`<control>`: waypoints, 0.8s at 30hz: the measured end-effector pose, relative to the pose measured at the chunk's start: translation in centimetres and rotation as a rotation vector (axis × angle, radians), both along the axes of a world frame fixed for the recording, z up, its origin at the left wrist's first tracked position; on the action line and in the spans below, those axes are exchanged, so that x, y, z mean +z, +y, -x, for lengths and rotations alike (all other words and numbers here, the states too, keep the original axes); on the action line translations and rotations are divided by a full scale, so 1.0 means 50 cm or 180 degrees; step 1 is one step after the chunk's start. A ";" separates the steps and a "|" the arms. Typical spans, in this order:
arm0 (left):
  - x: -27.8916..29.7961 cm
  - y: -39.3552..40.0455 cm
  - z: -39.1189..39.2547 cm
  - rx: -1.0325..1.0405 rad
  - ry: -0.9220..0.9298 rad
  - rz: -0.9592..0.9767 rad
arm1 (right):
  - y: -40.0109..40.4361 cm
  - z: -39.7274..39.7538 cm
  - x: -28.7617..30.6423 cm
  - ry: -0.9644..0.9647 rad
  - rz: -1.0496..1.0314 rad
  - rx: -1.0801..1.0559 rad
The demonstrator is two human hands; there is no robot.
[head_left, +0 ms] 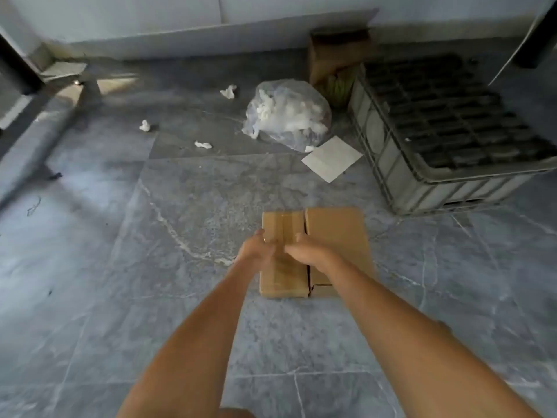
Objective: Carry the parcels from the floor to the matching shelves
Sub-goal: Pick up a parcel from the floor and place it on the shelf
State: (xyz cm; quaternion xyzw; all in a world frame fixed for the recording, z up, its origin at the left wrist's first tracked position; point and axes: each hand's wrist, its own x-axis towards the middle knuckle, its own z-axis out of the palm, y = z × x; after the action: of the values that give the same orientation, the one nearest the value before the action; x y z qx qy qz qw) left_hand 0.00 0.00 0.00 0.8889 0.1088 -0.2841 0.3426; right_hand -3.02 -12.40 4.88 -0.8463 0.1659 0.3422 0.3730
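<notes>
Two brown cardboard parcels lie side by side on the grey tiled floor. The narrower taped parcel [283, 226] is on the left and a wider parcel [336, 229] touches its right side. Both my arms reach down to the narrow one. My left hand [256, 251] curls over its left edge. My right hand [307, 251] has its fingers at the seam between the two parcels, on the narrow parcel's right edge. The narrow parcel rests on the floor between my hands. My hands hide its middle.
A grey plastic crate [401, 176] stands upside down at the right. Behind the parcels lie a clear bag of white scraps [286, 113], a white sheet [331, 158], paper scraps [203, 144] and an open brown box [334, 52]. A dark rack leg [18, 67] is at the far left.
</notes>
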 end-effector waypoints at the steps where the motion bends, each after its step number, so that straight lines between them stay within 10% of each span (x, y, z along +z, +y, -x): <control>1: -0.005 -0.001 -0.002 0.0007 0.0029 -0.0029 | 0.004 -0.003 -0.004 0.0065 0.0045 0.0113; 24: -0.016 -0.010 0.021 0.0506 0.0231 0.0213 | 0.021 -0.001 -0.074 -0.0122 0.0298 -0.0420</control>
State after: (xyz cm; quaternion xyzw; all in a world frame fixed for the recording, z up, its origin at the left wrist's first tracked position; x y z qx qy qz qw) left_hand -1.05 -0.52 -0.79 0.8546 0.1818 -0.2914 0.3894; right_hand -2.99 -11.37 1.16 -0.8564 0.2300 0.2925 0.3578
